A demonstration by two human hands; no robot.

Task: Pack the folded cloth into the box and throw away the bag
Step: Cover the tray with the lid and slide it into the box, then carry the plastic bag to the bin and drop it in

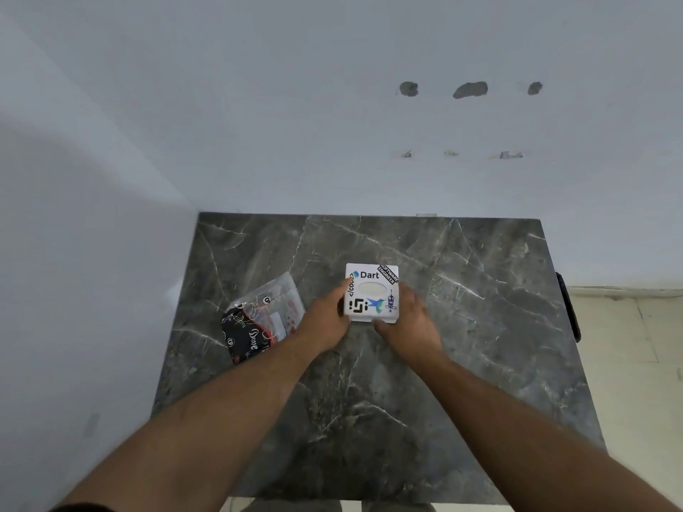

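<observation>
A small white box (371,290) covered in stickers sits near the middle of the dark marble table (462,327), its lid on. My left hand (327,317) grips the box's left side. On the right side and front corner rests my right hand (406,319), fingers curled against it. To the left lies a clear plastic bag (275,301) with a black printed folded cloth (245,338) showing at its lower end; whether the cloth is fully inside the bag I cannot tell.
White walls stand behind the table and along its left edge. A dark object (569,308) hangs off the table's right edge. Pale floor tiles show on the right.
</observation>
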